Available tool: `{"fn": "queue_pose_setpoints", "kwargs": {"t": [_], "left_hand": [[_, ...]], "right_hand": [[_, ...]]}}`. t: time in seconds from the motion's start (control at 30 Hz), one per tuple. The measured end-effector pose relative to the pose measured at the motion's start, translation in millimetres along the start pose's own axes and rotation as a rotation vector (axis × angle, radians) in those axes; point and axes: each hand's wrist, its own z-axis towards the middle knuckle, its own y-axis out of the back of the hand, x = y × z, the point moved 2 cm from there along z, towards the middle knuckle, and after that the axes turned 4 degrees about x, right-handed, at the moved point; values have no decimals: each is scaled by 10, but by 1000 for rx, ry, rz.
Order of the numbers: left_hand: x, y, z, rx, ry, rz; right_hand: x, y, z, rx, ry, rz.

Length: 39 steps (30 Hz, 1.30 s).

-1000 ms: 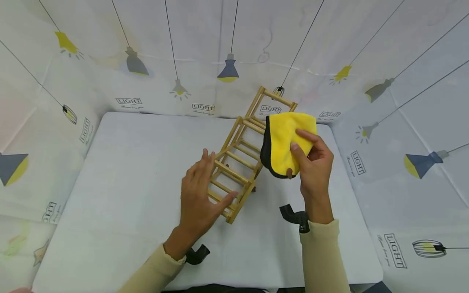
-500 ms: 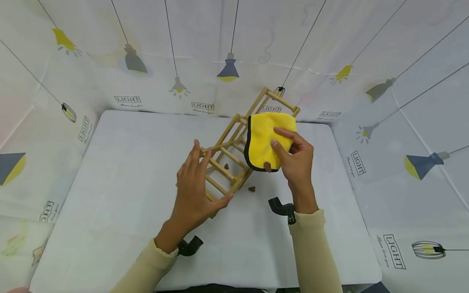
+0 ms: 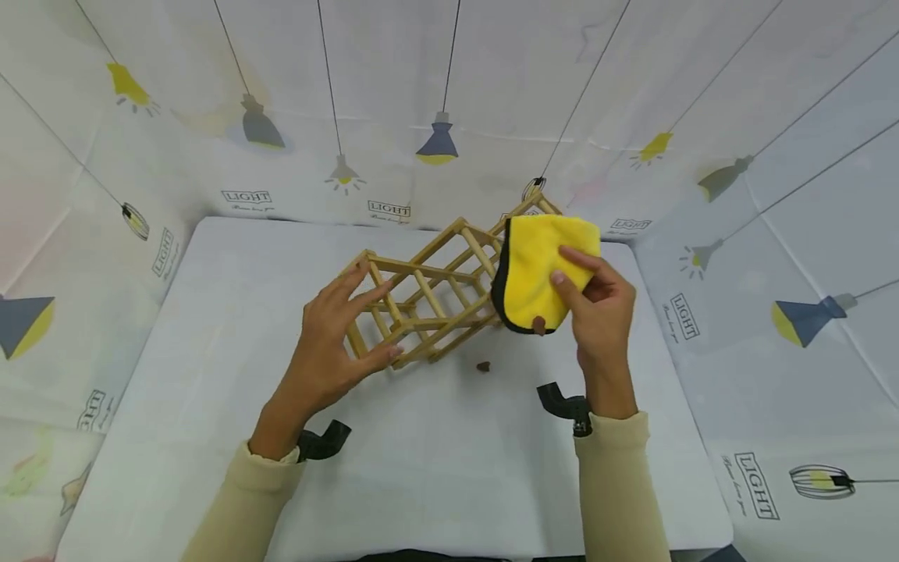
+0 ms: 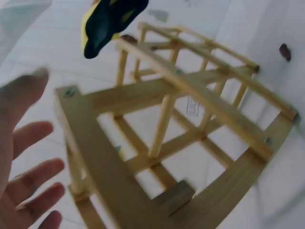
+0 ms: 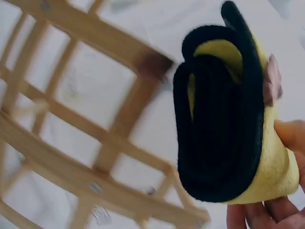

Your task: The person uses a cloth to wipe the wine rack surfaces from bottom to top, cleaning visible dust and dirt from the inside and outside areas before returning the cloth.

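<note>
A light wooden rack with several rungs and slats lies tilted across the white table in the head view. My left hand is at its near left end, thumb and fingers spread. In the left wrist view that hand's fingers look relaxed and apart from the wood. My right hand pinches a folded yellow cloth with black edging, held in front of the rack's far right part, which it hides. A small brown piece sits on the cloth's lower edge, also seen in the right wrist view.
Another small brown piece lies on the white table, right of the rack. Walls of lamp-printed sheet enclose the table's back and sides. Black curved mounts stick out from both wrists.
The rack has turned, its near end swinging left and upward in the head view. My left hand has moved left with it. The cloth in my right hand went left, then back right.
</note>
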Motion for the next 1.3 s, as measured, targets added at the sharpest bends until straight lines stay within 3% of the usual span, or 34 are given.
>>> {"fn": "queue_pose_setpoints", "kwargs": {"t": [0.13, 0.23, 0.37, 0.53, 0.67, 0.9, 1.03, 1.17, 1.3], "left_hand": [[-145, -116, 19, -188, -40, -24], [-156, -144, 17, -247, -46, -16], [-132, -147, 1, -246, -47, -15], [-112, -102, 30, -219, -59, -3], [-2, 28, 70, -224, -18, 20], [323, 251, 206, -262, 60, 0], [513, 356, 310, -285, 88, -15], [609, 448, 374, -248, 111, -41], [617, 495, 420, -171, 115, -54]], "right_hand": [[11, 316, 251, -142, 9, 21], [-68, 475, 449, -180, -51, -16], [-235, 566, 617, -172, -159, -88], [-325, 580, 604, -175, -223, -105], [-283, 516, 533, -146, -195, -145], [-164, 327, 263, -71, -133, -293], [-134, 232, 139, -20, -117, -325], [-101, 189, 102, 18, -93, -307], [-64, 215, 111, -54, -38, -184]]}}
